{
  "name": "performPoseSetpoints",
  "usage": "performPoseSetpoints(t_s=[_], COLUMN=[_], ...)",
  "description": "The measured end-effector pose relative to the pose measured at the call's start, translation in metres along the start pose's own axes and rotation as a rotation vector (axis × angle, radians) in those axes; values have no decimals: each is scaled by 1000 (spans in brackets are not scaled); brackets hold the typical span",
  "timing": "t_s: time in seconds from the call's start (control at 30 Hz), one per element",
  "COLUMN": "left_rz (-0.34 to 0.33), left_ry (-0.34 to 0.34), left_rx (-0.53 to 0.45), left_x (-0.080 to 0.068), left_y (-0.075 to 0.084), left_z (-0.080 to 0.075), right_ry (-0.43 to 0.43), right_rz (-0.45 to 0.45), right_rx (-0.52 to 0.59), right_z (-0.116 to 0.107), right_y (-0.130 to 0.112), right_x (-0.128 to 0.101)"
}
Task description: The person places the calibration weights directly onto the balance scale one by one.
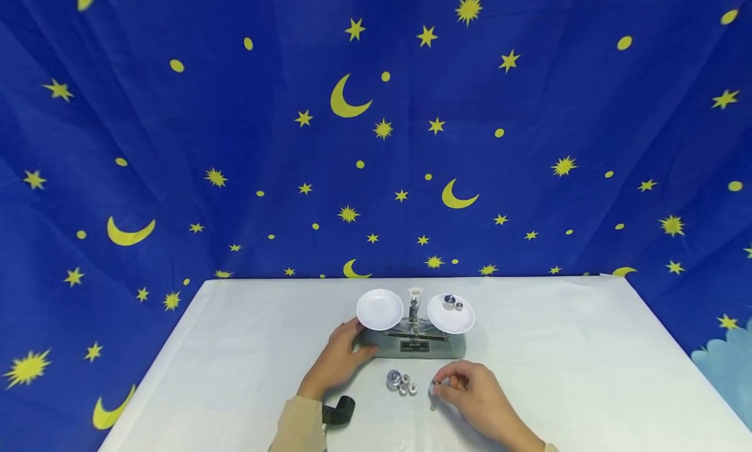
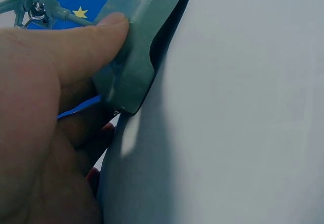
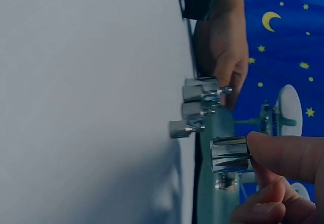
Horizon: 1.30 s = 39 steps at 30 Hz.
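A: What stands on the white table (image 1: 235,347)?

B: A grey balance scale (image 1: 416,344), in the lower middle of the head view. It has two white pans. The left pan (image 1: 379,309) holds nothing. The right pan (image 1: 450,314) holds two small metal weights (image 1: 452,302), one bigger and one smaller, side by side.

A: And the weights on the table, how many?

B: In front of the scale, a little left of centre, I count a cluster of four silver weights (image 1: 401,381): one large and three small, close together. The right wrist view shows the same four (image 3: 197,105), standing upright in a row on the cloth. One more weight is in the hand, so seven in all.

A: Which hand?

B: The right hand (image 1: 472,396), at the lower centre-right of the head view. The thumb and the curled fingers pinch one shiny weight (image 3: 230,154); the right wrist view shows it lifted off the table, near the front edge of the scale base. In the head view this weight (image 1: 433,390) is just right of the cluster.

A: What does the left hand do?

B: The left hand (image 1: 337,360) rests against the left end of the scale base. In the left wrist view the thumb (image 2: 86,37) presses flat on the grey base (image 2: 126,77) and the other fingers curl under it, so it grips the base. A black strap (image 1: 339,411) lies at the left wrist, at the bottom of the frame.

A: And behind?

B: A blue curtain (image 1: 235,145) with yellow stars and moons fills the upper part.
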<state>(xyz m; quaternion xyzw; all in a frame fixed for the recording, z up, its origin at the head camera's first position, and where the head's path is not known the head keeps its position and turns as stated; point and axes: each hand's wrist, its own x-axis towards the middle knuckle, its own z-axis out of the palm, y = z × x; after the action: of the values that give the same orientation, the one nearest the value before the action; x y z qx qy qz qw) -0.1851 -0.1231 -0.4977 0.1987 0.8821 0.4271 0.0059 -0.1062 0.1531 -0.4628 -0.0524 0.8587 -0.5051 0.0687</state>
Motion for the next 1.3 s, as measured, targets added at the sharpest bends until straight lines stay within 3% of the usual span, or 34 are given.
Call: performPoseSetpoints(t_s=[0.33,0.8,1.3], left_rz=[-12,-8,-10], left_ry=[-4,9,-4], left_rx=[-7,-5,-4], left_x=[1,-1,-1], left_y=[1,0,2], left_z=[3,1,0], right_ry=[72,142,210], right_rz=[-44,1,-17], right_rx=[-1,52,57], right_z=[-9,-22,-34], right_y=[-9,-28,-41], right_x=[2,2,6])
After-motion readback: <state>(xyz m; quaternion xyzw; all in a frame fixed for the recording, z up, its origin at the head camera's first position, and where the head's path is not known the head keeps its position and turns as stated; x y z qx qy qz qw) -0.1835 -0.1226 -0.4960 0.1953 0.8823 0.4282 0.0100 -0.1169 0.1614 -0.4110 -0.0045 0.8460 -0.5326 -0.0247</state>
